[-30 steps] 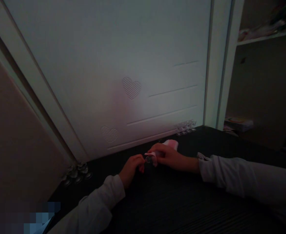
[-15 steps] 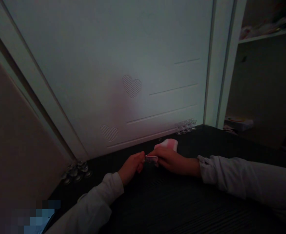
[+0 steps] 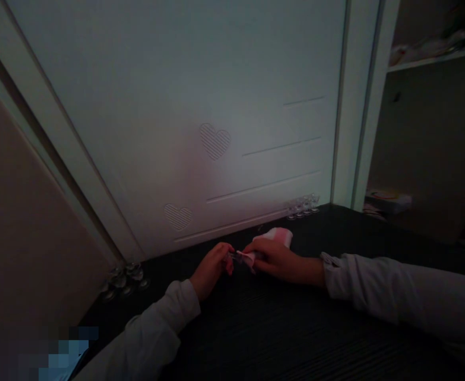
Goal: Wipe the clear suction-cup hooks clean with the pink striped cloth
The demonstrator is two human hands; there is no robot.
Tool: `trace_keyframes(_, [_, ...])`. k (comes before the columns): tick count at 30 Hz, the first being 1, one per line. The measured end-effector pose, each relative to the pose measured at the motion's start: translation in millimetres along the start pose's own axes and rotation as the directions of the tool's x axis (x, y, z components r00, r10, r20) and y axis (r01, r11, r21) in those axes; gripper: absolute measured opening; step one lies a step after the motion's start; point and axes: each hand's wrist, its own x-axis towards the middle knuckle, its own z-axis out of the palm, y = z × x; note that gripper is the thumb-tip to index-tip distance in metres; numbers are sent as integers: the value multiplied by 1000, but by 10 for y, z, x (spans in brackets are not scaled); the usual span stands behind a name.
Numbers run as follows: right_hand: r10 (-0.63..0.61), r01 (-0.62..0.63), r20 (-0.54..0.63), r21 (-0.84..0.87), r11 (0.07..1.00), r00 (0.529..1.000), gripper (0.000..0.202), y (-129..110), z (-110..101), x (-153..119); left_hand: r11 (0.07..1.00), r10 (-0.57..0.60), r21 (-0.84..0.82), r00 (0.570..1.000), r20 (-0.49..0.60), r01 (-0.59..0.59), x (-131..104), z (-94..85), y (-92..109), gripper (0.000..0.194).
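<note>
My left hand (image 3: pixel 212 269) is closed, its fingertips around a small clear piece (image 3: pixel 234 256) whose shape is mostly hidden. To its right, my right hand (image 3: pixel 274 259) grips a pink-and-white cloth (image 3: pixel 280 236). One folded end of the cloth sticks out past the right fingertips and meets the clear piece; the rest lies behind that hand on the dark tabletop (image 3: pixel 232 328). The fingers of the two hands are only a little apart. Dim light blurs the finer detail.
Several clear, round-footed pieces (image 3: pixel 125 280) stand at the left edge, and more clear pieces (image 3: pixel 303 206) stand in rows at the back right. A pale panel with heart patterns (image 3: pixel 256 121) rises behind the table. Shelving (image 3: pixel 430 132) is on the right.
My left hand has shifted slightly left, widening the gap between the hands. The cloth's end has turned and bunched at my right fingertips. Both hands keep their hold.
</note>
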Motion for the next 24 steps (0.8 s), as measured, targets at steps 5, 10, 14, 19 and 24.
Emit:
trace_keyframes(5, [-111, 119, 92, -88, 989, 990, 29, -64, -35, -29, 1000, -8, 29, 1000, 27, 7, -17, -3, 2, 37])
trace_keyframes(10, [-160, 182, 119, -208, 961, 980, 31, -84, -36, -30, 998, -30, 55, 998, 54, 27, -23, -5, 13, 42])
trace_keyframes(14, [-154, 183, 126, -260, 948, 980, 29, -87, -27, -25, 997, -41, 66, 997, 62, 37, -29, -10, 10, 51])
trace_keyframes(19, [-120, 143, 117, -222, 965, 986, 27, -65, -19, -19, 997, -48, 69, 997, 63, 44, -38, -13, 16, 53])
trace_keyframes(24, [-90, 108, 96, -198, 974, 991, 25, -38, -2, -7, 997, -49, 64, 999, 24, 47, -48, 38, 33, 55])
